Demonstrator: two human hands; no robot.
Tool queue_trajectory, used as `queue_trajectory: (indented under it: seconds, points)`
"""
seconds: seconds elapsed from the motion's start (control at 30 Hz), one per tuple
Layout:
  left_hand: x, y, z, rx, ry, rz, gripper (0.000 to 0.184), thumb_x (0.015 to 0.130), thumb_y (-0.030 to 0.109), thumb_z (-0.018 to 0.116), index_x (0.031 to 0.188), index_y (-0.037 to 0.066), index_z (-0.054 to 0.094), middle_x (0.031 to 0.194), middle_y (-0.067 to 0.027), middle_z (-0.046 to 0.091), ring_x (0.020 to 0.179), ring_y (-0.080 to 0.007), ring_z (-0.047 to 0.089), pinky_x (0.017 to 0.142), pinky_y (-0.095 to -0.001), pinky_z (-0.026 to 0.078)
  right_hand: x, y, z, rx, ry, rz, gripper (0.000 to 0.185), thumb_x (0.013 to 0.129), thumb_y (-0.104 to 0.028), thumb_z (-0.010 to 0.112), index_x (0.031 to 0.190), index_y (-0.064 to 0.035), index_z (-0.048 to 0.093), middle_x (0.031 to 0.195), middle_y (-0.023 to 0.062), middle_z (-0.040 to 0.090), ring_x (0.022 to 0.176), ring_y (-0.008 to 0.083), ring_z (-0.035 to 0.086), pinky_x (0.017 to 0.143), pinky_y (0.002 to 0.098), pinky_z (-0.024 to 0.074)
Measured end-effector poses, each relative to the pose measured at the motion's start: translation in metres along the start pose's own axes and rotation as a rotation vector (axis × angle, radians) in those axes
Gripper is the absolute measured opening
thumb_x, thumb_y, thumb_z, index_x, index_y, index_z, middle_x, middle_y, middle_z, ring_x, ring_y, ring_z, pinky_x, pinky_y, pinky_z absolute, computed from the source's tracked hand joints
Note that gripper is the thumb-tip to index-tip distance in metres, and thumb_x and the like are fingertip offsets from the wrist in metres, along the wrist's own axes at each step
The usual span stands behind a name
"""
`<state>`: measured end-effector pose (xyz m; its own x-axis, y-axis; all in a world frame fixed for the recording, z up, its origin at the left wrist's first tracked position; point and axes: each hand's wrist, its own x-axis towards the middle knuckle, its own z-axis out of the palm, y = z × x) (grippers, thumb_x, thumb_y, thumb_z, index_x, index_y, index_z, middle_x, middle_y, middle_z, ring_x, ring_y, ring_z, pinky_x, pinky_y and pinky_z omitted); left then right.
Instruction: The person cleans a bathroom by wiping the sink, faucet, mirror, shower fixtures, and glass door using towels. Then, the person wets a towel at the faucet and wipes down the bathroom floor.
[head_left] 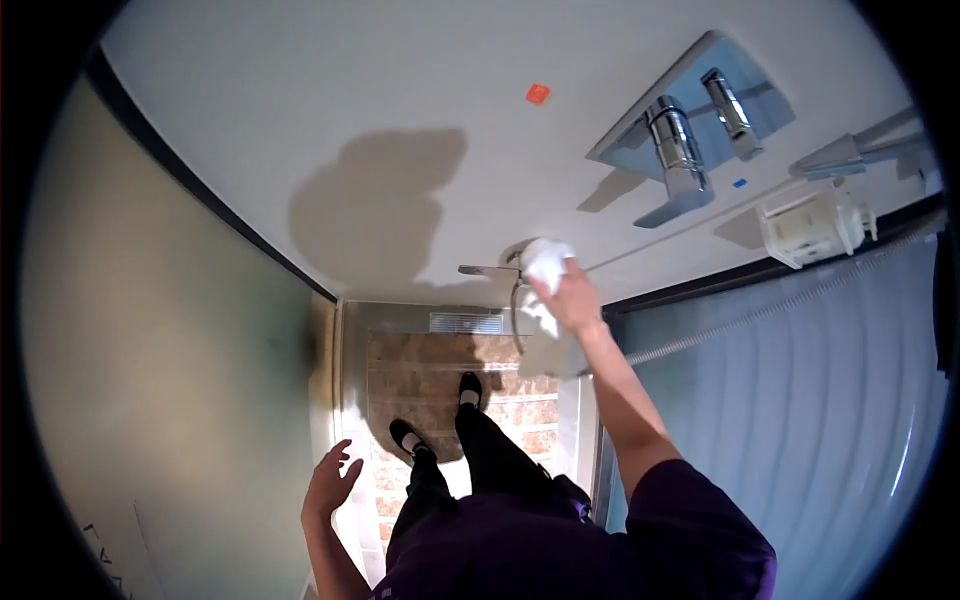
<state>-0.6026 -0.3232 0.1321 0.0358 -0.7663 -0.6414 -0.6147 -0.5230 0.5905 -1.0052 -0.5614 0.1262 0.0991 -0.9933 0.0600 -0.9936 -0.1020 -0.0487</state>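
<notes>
The right arm [630,405] stretches forward, right grip [572,297] closed, left grip [333,482] half-curled.

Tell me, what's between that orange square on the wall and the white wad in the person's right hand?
In the head view, only bare pale wall shows between the orange square and the white wad in the right hand.

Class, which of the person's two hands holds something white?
The right hand, which grips a white cloth up by the wall; the left hand is empty, lower in the picture.

Above the right hand [572,298] the wall [545,175] offers passage; rightward, the chrome mixer [676,145] and hose [648,352] obstruct.
</notes>
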Motion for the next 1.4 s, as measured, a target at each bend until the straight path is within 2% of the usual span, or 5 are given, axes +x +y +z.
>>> queue_trajectory:
  seconds: [0.4, 0.8, 0.87, 1.03, 1.4]
  points:
    - [-0.002, -0.003, 0.010, -0.011, 0.062, -0.069, 0.042, 0.079, 0.018, 0.058, 0.117, 0.007, 0.045, 0.099, -0.0173, 0.057, 0.093, -0.0273, 0.056, 0.080, -0.0357, 0.044, 0.000, 0.024, 0.151, 1.171, 0.238, 0.903, 0.070, 0.083, -0.054, 0.040, 0.114, 0.0083, 0.046, 0.114, 0.0240, 0.049, 0.109, 0.0312, 0.046, 0.091, 0.0322, 0.0337]
    - [-0.003, -0.009, 0.017, -0.072, 0.032, -0.070, 0.042, 0.080, 0.019, 0.057, 0.119, 0.007, 0.044, 0.099, -0.0167, 0.057, 0.093, -0.0269, 0.056, 0.079, -0.0356, 0.044, 0.020, -0.116, 0.115, 0.564, -0.454, 0.463, 0.047, 0.087, -0.037, 0.035, 0.097, 0.0041, 0.056, 0.094, 0.0259, 0.057, 0.093, 0.0378, 0.054, 0.085, 0.0399, 0.0398]
    - [-0.007, -0.002, 0.014, 0.036, 0.103, 0.010, 0.037, 0.081, 0.015, 0.054, 0.116, 0.007, 0.045, 0.091, -0.0137, 0.060, 0.086, -0.0235, 0.059, 0.077, -0.0347, 0.046, 0.028, -0.085, 0.348, 0.610, 0.405, 0.323, 0.051, 0.085, -0.038, 0.040, 0.113, 0.0039, 0.044, 0.103, 0.0196, 0.053, 0.090, 0.0340, 0.054, 0.085, 0.0446, 0.0409]
    - [-0.018, -0.020, 0.018, -0.032, 0.127, -0.112, 0.040, 0.080, 0.015, 0.056, 0.117, 0.007, 0.045, 0.095, -0.0156, 0.059, 0.090, -0.0259, 0.057, 0.077, -0.0345, 0.045, 0.065, -0.044, 0.172, 2.005, -0.283, 1.087, 0.040, 0.087, -0.034, 0.039, 0.102, 0.0001, 0.052, 0.097, 0.0111, 0.058, 0.091, 0.0207, 0.056, 0.078, 0.0337, 0.0461]
    - [0.007, -0.009, 0.024, 0.049, 0.122, 0.025, 0.038, 0.081, 0.016, 0.056, 0.115, 0.006, 0.046, 0.092, -0.0150, 0.060, 0.085, -0.0257, 0.059, 0.077, -0.0341, 0.045, 0.022, 0.029, 0.091, 1.038, -0.273, 0.541, 0.077, 0.074, -0.048, 0.054, 0.122, 0.0097, 0.036, 0.126, 0.0212, 0.039, 0.118, 0.0283, 0.038, 0.096, 0.0320, 0.0304]
